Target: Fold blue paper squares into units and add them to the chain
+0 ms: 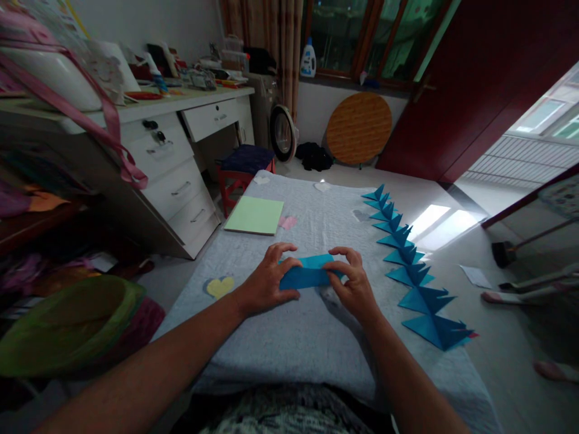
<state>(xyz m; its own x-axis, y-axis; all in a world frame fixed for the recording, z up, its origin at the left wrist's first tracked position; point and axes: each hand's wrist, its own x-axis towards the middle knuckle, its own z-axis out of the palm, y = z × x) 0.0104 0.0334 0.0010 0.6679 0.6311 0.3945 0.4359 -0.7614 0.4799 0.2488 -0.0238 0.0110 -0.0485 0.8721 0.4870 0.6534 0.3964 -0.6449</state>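
Observation:
A blue sheet of origami paper (305,275), folded into a long strip, is held up above the cloth-covered table. Its left end is gripped by my left hand (275,274), the thumb low and the fingers bent over the upper edge. At the other end my right hand (350,277) pinches the paper between thumb and fingers. To the right, several folded blue paper cranes (414,271) stand in a row along the table's edge. A stack of pale green square paper (256,215) lies farther back on the left.
The table wears a grey cloth (253,343) with heart patterns. At left are a green-rimmed basket (67,325) and a white desk (158,144) with drawers. A red stool (246,163) stands behind the table. A person's feet (502,298) show on the floor at right.

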